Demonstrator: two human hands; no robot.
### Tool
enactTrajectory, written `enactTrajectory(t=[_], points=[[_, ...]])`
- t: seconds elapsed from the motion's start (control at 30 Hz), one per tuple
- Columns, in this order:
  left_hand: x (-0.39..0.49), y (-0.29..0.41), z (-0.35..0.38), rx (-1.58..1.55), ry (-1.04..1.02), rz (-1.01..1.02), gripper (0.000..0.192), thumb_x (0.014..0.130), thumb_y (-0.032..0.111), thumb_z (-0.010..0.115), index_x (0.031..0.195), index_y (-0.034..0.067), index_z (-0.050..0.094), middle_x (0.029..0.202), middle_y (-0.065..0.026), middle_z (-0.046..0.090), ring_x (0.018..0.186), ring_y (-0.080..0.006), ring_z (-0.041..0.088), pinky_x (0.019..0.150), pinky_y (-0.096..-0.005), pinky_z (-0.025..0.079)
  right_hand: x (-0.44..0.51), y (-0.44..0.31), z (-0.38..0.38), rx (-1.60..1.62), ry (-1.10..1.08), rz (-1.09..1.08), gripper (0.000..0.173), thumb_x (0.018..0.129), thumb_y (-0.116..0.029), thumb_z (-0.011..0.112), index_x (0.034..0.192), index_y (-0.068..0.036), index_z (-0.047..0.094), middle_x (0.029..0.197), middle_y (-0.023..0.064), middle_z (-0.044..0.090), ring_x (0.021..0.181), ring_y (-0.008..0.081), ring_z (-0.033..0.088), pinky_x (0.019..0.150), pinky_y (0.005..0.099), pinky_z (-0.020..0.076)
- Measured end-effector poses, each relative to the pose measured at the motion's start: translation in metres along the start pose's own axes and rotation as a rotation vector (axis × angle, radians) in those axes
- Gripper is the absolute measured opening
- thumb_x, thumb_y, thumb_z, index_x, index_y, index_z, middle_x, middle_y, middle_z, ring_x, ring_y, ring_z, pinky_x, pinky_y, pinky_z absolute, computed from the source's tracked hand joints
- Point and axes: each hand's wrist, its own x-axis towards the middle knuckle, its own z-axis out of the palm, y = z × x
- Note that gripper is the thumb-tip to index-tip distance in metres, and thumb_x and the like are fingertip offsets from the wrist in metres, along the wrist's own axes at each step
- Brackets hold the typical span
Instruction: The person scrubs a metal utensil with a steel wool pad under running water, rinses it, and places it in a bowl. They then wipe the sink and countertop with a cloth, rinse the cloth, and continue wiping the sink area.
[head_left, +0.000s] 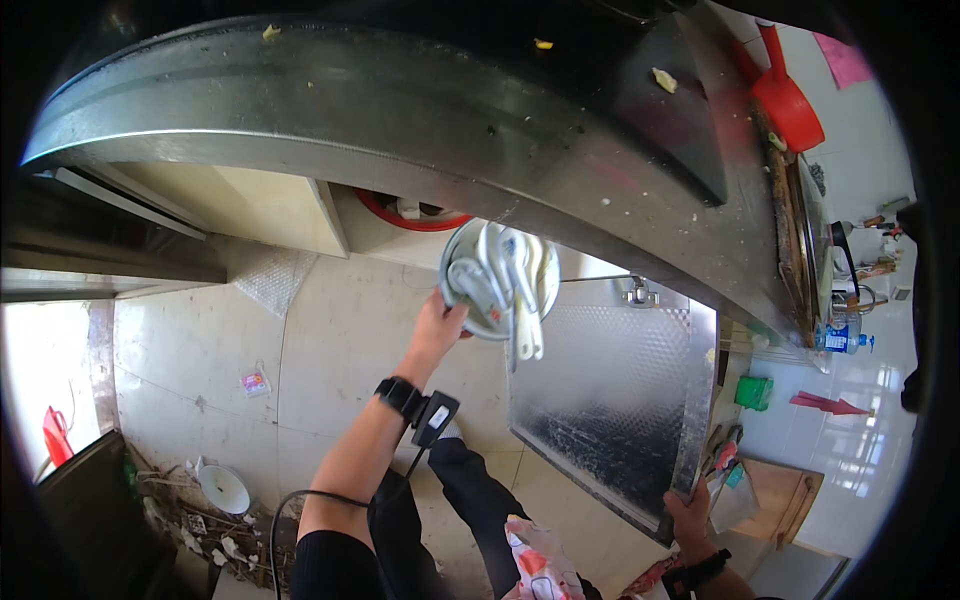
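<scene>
My left hand (442, 322) grips the rim of a pale ceramic bowl (459, 251), its thumb inside the edge. Several white ceramic soup spoons (514, 259) lie in the bowl, some handles sticking out past the rim. Bowl and spoons are beside the front edge of a stainless steel counter (420, 112). At the lower right, my right hand (688, 510) holds the outer corner of an open metal cabinet door (600, 390), which has a textured inner face and a hinge (639, 294) near the counter.
A red-rimmed basin (420, 223) stands under the counter. A red ladle (791, 112) and a blue-labelled bottle (840, 337) are at the right. On the tiled floor lie bubble wrap (277, 274) and a small packet (256, 384). A white dish (223, 489) sits among firewood at lower left.
</scene>
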Motion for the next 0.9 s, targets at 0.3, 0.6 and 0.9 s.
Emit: enactTrajectory(t=[0.3,0.6,0.9], points=[[0.085,0.029,0.057,0.275,0.010,0.057,0.026,0.076,0.015,0.051,0.094,-0.004,0.048,0.064,-0.0141,0.062,0.054,-0.0214,0.063,0.053,-0.0311,0.051,0.001,0.002,-0.001,0.022,0.043,-0.019,0.046,0.074,-0.005,0.062,0.116,-0.003,0.043,0.097,0.0009,0.050,0.085,0.0112,0.049,0.075,0.0259,0.0412],[0.177,-0.019,0.089,0.341,0.151,0.305,0.032,0.075,0.023,0.054,0.089,-0.005,0.050,0.080,-0.0240,0.061,0.084,-0.0380,0.059,0.077,-0.0412,0.046,-0.003,0.001,-0.003,-0.084,0.109,0.053,0.051,0.072,-0.008,0.064,0.118,-0.003,0.042,0.095,0.0025,0.051,0.083,0.0133,0.049,0.073,0.0283,0.0419],[0.181,0.033,0.088,0.459,0.223,0.224,0.039,0.081,0.028,0.051,0.106,-0.002,0.048,0.097,-0.0258,0.058,0.093,-0.0383,0.055,0.082,-0.0428,0.044,-0.003,0.007,-0.005,-0.084,0.129,0.044,0.051,0.070,-0.007,0.066,0.116,-0.003,0.044,0.096,0.0022,0.052,0.085,0.0111,0.049,0.074,0.0258,0.0409]])
